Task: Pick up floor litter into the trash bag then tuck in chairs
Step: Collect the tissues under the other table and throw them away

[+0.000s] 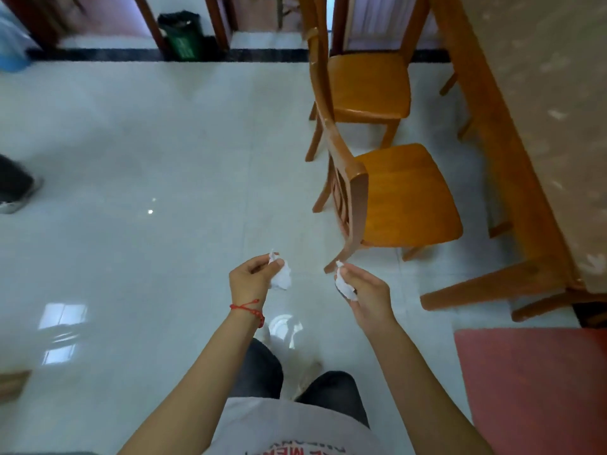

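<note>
My left hand (251, 275), with a red string at the wrist, pinches a crumpled white paper scrap (281, 277) above the white tiled floor. My right hand (368, 292) grips a second white paper scrap (344, 284). Both hands hover in front of me, about a hand's width apart. Two orange wooden chairs stand pulled out from the table at the right: the near chair (404, 195) just beyond my right hand, the far chair (368, 83) behind it. A green bin lined with a black trash bag (180, 31) stands at the far wall.
A long wooden table (512, 152) with a patterned cover runs along the right. A red seat (532, 385) is at the lower right. Another person's shoe and leg (14, 188) show at the left edge. A blue-and-clear container (11, 44) sits at the top left.
</note>
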Available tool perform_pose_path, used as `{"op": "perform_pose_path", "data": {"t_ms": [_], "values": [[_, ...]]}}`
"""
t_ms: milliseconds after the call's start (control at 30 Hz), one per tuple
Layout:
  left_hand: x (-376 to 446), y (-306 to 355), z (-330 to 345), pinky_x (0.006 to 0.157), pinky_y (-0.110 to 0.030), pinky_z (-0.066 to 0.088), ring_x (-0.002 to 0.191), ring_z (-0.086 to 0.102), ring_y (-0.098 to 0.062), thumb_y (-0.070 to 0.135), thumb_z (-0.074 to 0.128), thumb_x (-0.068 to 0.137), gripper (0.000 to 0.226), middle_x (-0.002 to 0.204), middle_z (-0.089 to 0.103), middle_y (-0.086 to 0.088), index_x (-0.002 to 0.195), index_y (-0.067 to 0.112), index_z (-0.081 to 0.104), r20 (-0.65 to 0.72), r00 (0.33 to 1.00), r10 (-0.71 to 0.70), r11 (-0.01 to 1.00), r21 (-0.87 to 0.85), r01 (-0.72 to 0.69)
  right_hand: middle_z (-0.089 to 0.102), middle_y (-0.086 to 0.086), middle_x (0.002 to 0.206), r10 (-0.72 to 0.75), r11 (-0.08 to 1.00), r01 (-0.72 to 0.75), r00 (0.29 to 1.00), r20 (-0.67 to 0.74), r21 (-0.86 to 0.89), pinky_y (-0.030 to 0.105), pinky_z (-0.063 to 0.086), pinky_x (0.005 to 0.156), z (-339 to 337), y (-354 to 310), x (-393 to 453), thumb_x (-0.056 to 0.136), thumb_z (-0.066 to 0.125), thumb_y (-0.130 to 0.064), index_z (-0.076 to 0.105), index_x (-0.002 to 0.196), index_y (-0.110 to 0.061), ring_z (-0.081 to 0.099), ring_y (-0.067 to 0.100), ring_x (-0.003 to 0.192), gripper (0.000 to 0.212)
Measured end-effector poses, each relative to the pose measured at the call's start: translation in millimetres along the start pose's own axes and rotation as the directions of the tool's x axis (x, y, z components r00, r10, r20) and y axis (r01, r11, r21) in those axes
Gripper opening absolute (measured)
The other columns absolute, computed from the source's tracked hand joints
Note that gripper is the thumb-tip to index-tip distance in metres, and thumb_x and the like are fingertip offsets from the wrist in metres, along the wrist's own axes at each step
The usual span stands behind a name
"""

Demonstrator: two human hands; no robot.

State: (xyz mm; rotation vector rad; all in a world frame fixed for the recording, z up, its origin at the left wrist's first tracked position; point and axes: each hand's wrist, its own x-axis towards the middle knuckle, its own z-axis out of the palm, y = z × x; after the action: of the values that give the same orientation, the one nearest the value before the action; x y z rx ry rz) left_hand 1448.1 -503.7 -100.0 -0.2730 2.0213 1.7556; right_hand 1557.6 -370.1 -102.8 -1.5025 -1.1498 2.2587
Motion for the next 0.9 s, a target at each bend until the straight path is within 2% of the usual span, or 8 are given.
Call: {"op": "perform_pose_path", "data": {"t_ms": [133,333,467,533,600,667,800,900], "values": [[7,3,-50,0.068,-0.014,0.048,0.076,0.06,-0.009,0.004,0.07,0.076,0.02,0.085,0.066,-0.002,0.096,0.002,0.069,-0.144,0.99,-0.001,0.999,-0.04,-0.005,0.063,-0.002,0.061,0.055,0.998,-0.053,0.992,0.114,-0.027,0.031,0.048,0.093,42,10,1,0.081,0.066,-0.002,0.068,0.091,0.0,0.06,0.015,0.07,0.011],[24,6,-121,0.069,-0.018,0.048,0.073,0.059,-0.007,0.002,0.07,0.075,0.016,0.078,0.065,0.006,0.092,0.004,0.069,-0.309,0.951,-0.027,0.993,-0.115,-0.009,0.054,-0.003,0.047,0.093,0.99,-0.06,0.958,0.273,-0.124,0.023,0.045,0.079,118,28,-3,0.083,0.06,0.002,0.065,0.1,0.004,0.055,0.013,0.063,0.018],[46,10,-163,0.068,-0.016,0.047,0.075,0.06,-0.008,0.003,0.071,0.075,0.017,0.079,0.066,0.006,0.091,0.005,0.07,-0.377,0.924,-0.055,0.987,-0.161,-0.007,0.059,0.005,0.06,0.117,0.983,-0.072,0.955,0.273,-0.167,0.021,0.05,0.076,173,36,-1,0.082,0.061,0.002,0.067,0.088,-0.001,0.059,0.016,0.072,0.009],[64,13,-186,0.064,-0.013,0.047,0.075,0.06,-0.009,0.003,0.071,0.075,0.018,0.079,0.066,0.004,0.092,0.005,0.069,-0.401,0.914,-0.066,0.985,-0.171,-0.004,0.058,0.009,0.069,0.125,0.979,-0.076,0.956,0.266,-0.188,0.022,0.05,0.075,203,42,2,0.082,0.061,0.002,0.066,0.091,0.004,0.059,0.017,0.072,0.011],[84,17,-208,0.06,-0.008,0.048,0.073,0.06,-0.007,0.002,0.07,0.075,0.018,0.079,0.066,0.002,0.093,0.003,0.069,-0.41,0.91,-0.068,0.984,-0.176,-0.006,0.057,0.009,0.071,0.138,0.976,-0.086,0.956,0.257,-0.201,0.023,0.049,0.076,232,48,6,0.082,0.061,0.002,0.064,0.095,0.013,0.058,0.016,0.069,0.017],[105,23,-228,0.059,-0.006,0.048,0.071,0.059,-0.005,0.002,0.07,0.075,0.018,0.078,0.066,0.003,0.092,0.002,0.07,-0.409,0.91,-0.069,0.984,-0.176,-0.004,0.055,0.009,0.068,0.15,0.976,-0.103,0.956,0.251,-0.191,0.023,0.049,0.076,258,53,12,0.081,0.061,0.003,0.067,0.086,0.01,0.057,0.015,0.064,0.011],[148,36,-264,0.064,-0.01,0.049,0.067,0.06,-0.002,0.002,0.071,0.074,0.016,0.074,0.065,0.005,0.09,0.003,0.07,-0.408,0.91,-0.075,0.987,-0.163,0.008,0.065,0.003,0.065,0.16,0.981,-0.13,0.963,0.215,-0.146,0.02,0.054,0.068,310,60,22,0.082,0.061,0.003,0.069,0.083,-0.003,0.064,0.011,0.063,0.01],[176,45,-286,0.069,-0.017,0.049,0.071,0.06,-0.006,0.002,0.07,0.074,0.015,0.075,0.066,0.006,0.089,0.004,0.07,-0.396,0.915,-0.081,0.988,-0.154,0.02,0.066,0.003,0.069,0.171,0.978,-0.142,0.965,0.198,-0.152,0.022,0.054,0.072,343,63,31,0.083,0.06,0.003,0.066,0.09,0.001,0.064,0.012,0.068,0.009]]}}
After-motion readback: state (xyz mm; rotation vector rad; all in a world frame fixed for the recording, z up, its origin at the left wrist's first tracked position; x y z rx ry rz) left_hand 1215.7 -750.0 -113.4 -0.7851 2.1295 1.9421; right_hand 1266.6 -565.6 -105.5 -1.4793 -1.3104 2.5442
